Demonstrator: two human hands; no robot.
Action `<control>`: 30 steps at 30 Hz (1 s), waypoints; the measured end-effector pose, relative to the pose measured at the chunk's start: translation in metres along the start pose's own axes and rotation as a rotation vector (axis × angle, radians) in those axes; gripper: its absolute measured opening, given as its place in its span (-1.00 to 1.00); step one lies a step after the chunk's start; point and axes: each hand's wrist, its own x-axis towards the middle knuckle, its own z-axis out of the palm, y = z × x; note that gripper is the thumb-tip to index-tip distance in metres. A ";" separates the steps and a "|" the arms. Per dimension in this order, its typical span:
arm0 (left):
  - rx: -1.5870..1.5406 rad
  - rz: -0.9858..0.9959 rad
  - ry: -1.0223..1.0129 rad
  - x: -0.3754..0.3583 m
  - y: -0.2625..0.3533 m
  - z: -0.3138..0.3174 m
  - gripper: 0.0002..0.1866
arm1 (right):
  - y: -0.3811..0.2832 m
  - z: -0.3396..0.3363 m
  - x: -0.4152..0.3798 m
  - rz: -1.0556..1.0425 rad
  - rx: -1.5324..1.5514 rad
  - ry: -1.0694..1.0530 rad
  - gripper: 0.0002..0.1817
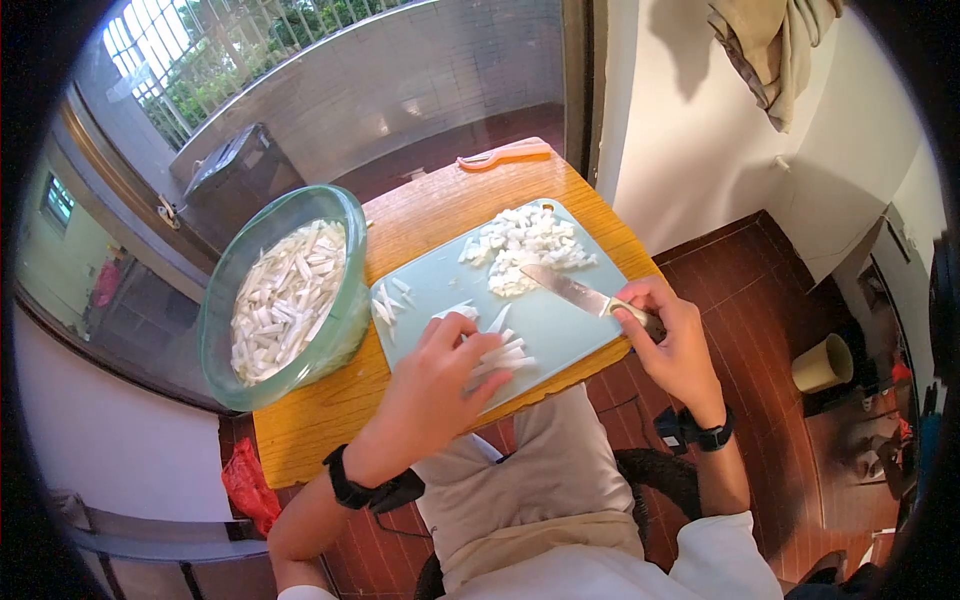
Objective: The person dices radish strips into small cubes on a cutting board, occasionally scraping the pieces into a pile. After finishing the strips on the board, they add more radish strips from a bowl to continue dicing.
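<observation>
My right hand (668, 325) grips the handle of a knife (570, 291). Its blade points left, with the tip at the edge of a pile of diced white vegetable (535, 240). On the near side of the pale blue cutting board (430, 275), my left hand (435, 375) rests over white vegetable strips (508, 355), thumb and fingers apart around them. A few more strips (385, 305) lie at the board's left edge. To the left stands a green translucent bowl (350, 300) full of cut white strips (290, 300).
The board lies on a wooden table (300, 440). An orange-and-white peeler-like tool (505, 155) is at its far edge. A red plastic bag (248, 487) sits below the left side. A beige bin (823, 363) stands on the floor to the right.
</observation>
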 end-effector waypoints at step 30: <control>-0.018 0.246 0.000 0.003 -0.008 -0.002 -0.78 | 0.001 0.005 0.002 -0.039 -0.038 -0.004 -0.83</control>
